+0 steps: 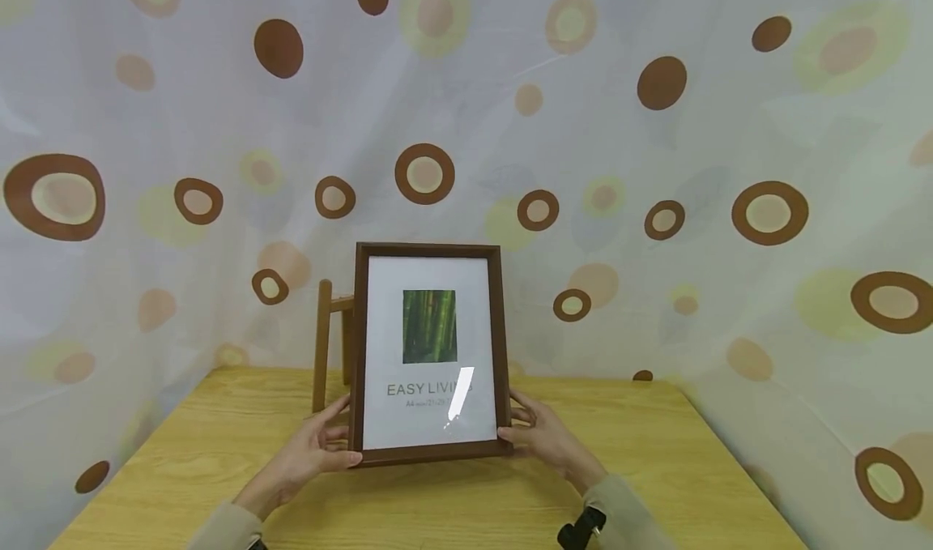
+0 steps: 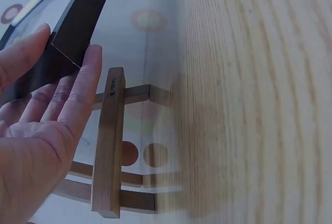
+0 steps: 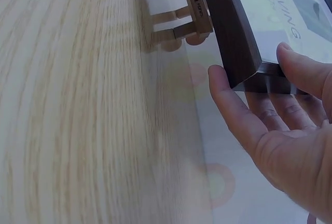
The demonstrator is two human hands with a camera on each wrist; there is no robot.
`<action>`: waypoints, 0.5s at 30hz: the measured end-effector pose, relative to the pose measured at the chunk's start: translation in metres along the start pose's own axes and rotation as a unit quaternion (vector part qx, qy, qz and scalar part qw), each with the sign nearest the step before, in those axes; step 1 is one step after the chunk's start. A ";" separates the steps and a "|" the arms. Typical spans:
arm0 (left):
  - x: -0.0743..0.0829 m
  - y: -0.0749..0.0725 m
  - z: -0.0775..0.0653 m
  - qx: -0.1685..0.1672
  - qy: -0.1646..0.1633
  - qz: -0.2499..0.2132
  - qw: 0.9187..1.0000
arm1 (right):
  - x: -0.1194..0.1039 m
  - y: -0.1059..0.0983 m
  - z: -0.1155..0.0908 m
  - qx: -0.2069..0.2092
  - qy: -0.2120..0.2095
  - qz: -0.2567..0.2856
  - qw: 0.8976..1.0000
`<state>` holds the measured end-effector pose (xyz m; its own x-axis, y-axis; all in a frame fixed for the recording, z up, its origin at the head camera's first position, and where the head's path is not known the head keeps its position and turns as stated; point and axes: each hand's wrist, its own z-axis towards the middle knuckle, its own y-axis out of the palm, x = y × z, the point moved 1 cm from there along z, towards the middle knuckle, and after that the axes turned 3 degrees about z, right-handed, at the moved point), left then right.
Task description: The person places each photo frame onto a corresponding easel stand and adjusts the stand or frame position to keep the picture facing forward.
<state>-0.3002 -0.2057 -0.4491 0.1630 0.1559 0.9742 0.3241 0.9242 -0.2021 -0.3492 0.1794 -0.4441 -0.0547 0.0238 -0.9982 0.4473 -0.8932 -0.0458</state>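
Note:
Between my two hands is a dark brown picture frame (image 1: 430, 457), upright and slightly tilted, with a white sheet that reads EASY LIVING and a green bamboo picture. My left hand (image 1: 309, 449) grips its lower left corner, thumb on the front and fingers behind. At the lower right corner, my right hand (image 1: 547, 437) holds it the same way. Behind the frame stands a small wooden easel (image 1: 321, 347), mostly hidden in the head view. The left wrist view shows the easel's front ledge (image 2: 108, 146) low over the table, with the frame's corner held apart from it.
A light wood table (image 1: 627, 445) lies under the hands. Around its back and sides hangs a pale curtain (image 1: 474, 104) with brown, peach and yellow-green circles. Glare crosses the frame's lower right.

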 end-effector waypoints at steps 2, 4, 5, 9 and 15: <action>0.000 0.000 0.000 -0.006 0.004 -0.007 1.000 | 0.000 0.000 0.001 -0.004 0.002 0.001 1.000; 0.000 -0.001 0.000 -0.010 0.005 -0.013 1.000 | 0.000 0.001 0.002 -0.006 0.003 0.001 1.000; 0.000 -0.001 0.000 -0.012 0.006 -0.013 1.000 | 0.001 0.001 0.002 -0.006 0.002 0.001 1.000; -0.002 -0.006 -0.002 -0.007 0.003 -0.006 1.000 | 0.002 0.006 0.007 -0.006 -0.002 -0.001 1.000; -0.003 -0.012 -0.003 0.021 0.006 0.005 1.000 | 0.001 0.013 0.015 0.001 -0.013 0.000 1.000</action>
<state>-0.3019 -0.2188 -0.4500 0.1769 0.1618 0.9708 0.2821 0.9367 -0.2075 -0.3570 0.1616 -0.4455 -0.0784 0.0116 -0.9969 0.4458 -0.8940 -0.0454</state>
